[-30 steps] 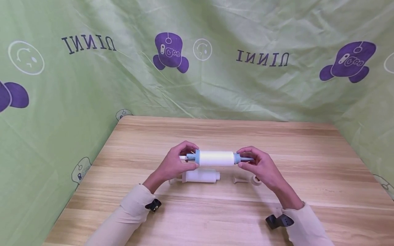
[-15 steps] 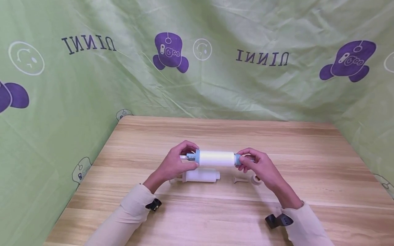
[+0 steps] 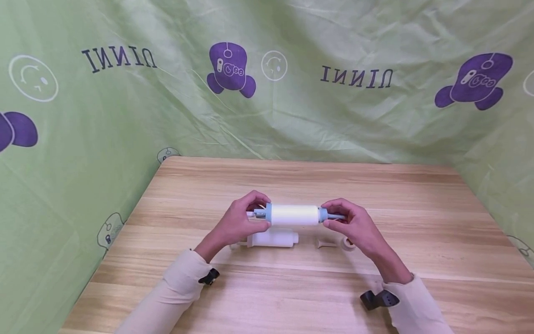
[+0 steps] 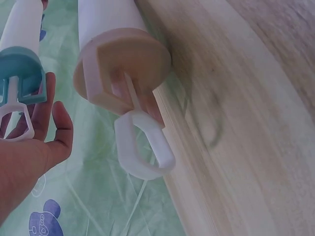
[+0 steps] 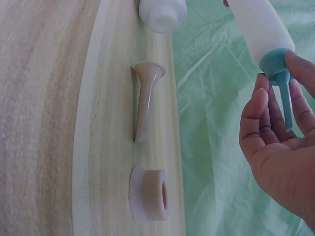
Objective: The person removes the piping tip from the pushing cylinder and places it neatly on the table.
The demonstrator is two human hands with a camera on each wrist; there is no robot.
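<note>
A: Where does the head view sit?
B: High and farthest back, facing forward and down over the pale wood-grain counter (image 3: 292, 292) to the green printed cloth (image 3: 175, 106).
A: And the wrists?
B: Close in, rolled sideways: left faces the white looped handle (image 4: 15, 105) of the blue-ended white cylinder (image 3: 294, 215), right its slim blue nozzle (image 5: 285, 101).
A: Shared?
B: That cylinder; the beige-collared white tube (image 3: 273, 238) too, though only its tip, apparently, in the right view.

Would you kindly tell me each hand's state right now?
Left hand: holding the white tube by its blue collar.
Right hand: holding its blue nozzle.
</note>
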